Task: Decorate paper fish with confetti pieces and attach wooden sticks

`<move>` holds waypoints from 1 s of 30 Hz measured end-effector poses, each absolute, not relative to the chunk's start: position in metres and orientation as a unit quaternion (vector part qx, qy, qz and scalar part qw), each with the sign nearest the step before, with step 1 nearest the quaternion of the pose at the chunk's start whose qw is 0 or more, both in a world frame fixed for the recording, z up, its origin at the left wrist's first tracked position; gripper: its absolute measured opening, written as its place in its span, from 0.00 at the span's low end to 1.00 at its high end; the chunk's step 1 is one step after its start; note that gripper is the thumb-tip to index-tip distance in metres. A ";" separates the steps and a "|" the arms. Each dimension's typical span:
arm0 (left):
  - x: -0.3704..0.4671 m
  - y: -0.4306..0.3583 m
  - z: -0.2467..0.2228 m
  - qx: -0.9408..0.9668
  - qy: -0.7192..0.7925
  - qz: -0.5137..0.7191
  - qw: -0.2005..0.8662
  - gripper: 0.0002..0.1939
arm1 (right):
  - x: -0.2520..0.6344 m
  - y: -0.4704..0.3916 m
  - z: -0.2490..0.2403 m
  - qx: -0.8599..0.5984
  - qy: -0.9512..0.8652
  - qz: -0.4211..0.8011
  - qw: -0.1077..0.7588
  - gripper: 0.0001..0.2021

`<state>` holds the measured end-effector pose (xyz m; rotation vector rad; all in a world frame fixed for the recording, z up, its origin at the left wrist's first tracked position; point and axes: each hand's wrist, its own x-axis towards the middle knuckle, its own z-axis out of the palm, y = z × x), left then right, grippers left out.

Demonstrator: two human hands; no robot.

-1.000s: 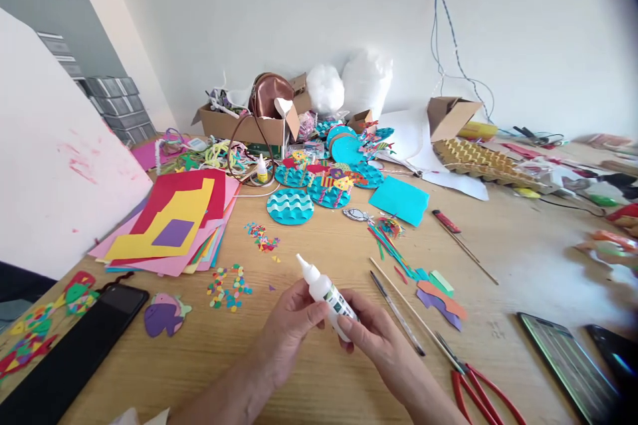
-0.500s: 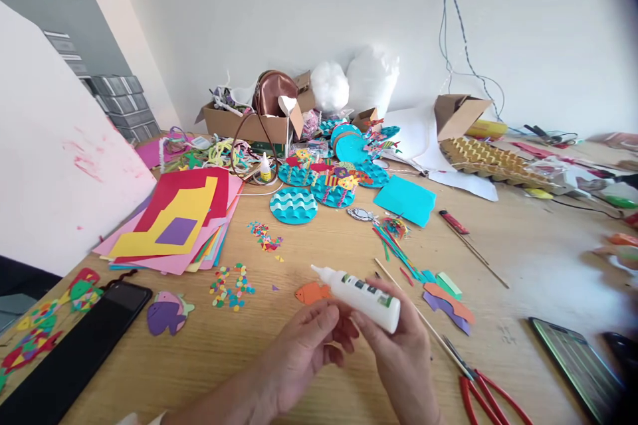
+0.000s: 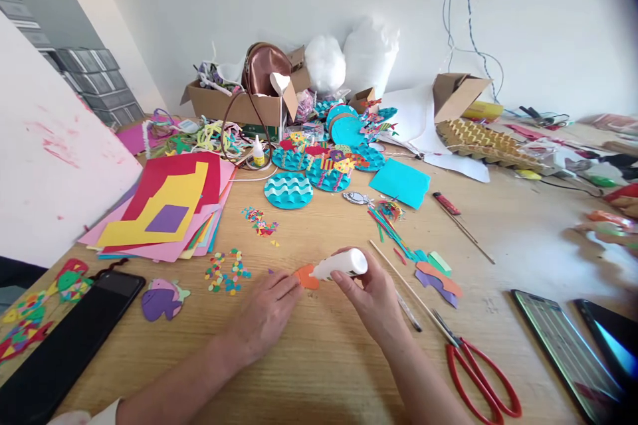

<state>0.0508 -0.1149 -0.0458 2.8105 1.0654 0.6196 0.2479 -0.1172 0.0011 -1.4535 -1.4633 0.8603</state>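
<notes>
My right hand is closed around a white glue bottle, tilted so its nozzle points left and down onto an orange paper fish. Whether glue is coming out is too small to see. The fingertips of my left hand are together on the fish's left end, holding it against the table. Left of that hand lie a scatter of coloured paper dots and a purple and pink paper fish. Small coloured paper pieces lie farther back.
Red-handled scissors and a thin wooden stick lie right of my right hand. Two phones, one being a lit phone, are at the right edge. Coloured sheets are stacked left; blue wavy discs and a cardboard box stand behind.
My right hand has tipped the glue bottle nozzle-down and brought it to the orange fish. My left hand has moved left and down onto the fish. The view has shifted slightly.
</notes>
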 end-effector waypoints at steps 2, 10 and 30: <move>0.053 -0.120 -0.051 0.914 0.351 0.202 0.009 0.12 | 0.245 -0.116 0.001 -0.586 -0.619 0.313 0.419 0.14; 0.054 -0.122 -0.054 0.901 0.384 0.202 0.014 0.14 | 0.238 -0.107 0.004 -0.583 -0.669 0.234 0.398 0.12; 0.054 -0.120 -0.049 0.900 0.392 0.185 0.049 0.14 | 0.236 -0.101 0.005 -0.585 -0.687 0.212 0.374 0.13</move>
